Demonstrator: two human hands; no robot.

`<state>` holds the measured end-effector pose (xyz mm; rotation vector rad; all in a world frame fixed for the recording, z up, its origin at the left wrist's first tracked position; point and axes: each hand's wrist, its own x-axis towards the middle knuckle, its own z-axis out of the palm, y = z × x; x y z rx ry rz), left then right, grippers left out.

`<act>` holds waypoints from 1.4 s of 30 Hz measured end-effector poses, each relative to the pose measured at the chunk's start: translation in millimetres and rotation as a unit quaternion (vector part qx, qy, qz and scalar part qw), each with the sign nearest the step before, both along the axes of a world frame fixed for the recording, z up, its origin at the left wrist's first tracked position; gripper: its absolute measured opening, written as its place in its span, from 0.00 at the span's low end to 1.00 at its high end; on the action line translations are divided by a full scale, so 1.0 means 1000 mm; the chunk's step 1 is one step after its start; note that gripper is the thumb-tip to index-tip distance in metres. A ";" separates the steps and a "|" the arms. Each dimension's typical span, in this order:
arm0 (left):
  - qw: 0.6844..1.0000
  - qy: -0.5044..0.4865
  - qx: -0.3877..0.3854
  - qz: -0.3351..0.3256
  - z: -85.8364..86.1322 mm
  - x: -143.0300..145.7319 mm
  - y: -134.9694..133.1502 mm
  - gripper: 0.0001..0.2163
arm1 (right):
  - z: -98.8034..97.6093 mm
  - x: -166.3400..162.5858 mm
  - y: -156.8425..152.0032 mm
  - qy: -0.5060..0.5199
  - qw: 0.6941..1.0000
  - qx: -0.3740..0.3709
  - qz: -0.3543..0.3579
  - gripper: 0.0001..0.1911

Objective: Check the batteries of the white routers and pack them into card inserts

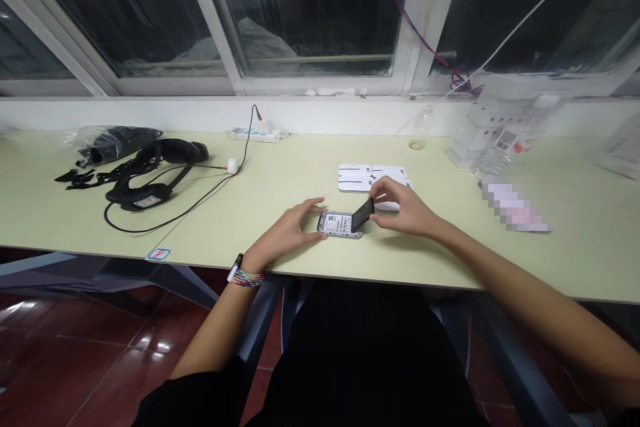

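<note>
A small phone-like device (336, 224) lies on the table with its back off, showing a white printed label and a grey rim. Around its left end is my left hand (290, 232), thumb at the near edge and fingers at the far side. My right hand (403, 209) pinches a thin black battery (363, 215) between thumb and fingers. The battery is tilted up, its lower edge at the device's right end. Just behind my right hand lie several white rounded panels (354, 183) with black marks, partly covered by that hand.
A black headset (135, 196) with a cable lies at the left, near a plastic bag (120, 141). A power strip (257, 135) sits at the back. White boxes (465, 147), a clear bottle (520, 133) and a blurred-out packet (515, 205) are at the right.
</note>
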<state>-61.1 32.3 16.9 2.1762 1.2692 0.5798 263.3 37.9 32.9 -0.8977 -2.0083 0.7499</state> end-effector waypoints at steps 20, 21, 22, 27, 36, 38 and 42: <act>0.999 -0.009 0.023 -0.024 -0.004 -0.005 0.002 0.33 | 0.013 -0.072 0.020 -0.226 0.970 0.064 0.069 0.10; 0.999 -0.008 0.021 -0.023 -0.004 -0.005 0.002 0.34 | 0.011 -0.070 0.021 -0.238 0.966 0.072 0.077 0.05; 1.000 -0.006 0.017 -0.021 -0.004 -0.005 0.002 0.34 | 0.008 -0.068 0.021 -0.244 0.963 0.081 0.083 0.03; 1.000 -0.002 0.008 -0.017 -0.005 -0.004 0.003 0.35 | -0.004 -0.059 0.011 -0.184 0.975 0.115 0.050 0.17; 1.000 0.001 0.006 -0.006 -0.010 -0.007 0.004 0.37 | -0.039 -0.060 -0.015 -0.280 0.941 0.121 0.145 0.40; 1.000 0.000 0.012 -0.015 -0.009 -0.007 0.004 0.36 | -0.035 -0.054 -0.011 -0.269 0.944 0.132 0.139 0.35; 1.000 -0.001 0.012 -0.017 -0.005 -0.005 0.003 0.35 | -0.024 -0.027 0.008 -0.242 0.957 0.160 -0.006 0.22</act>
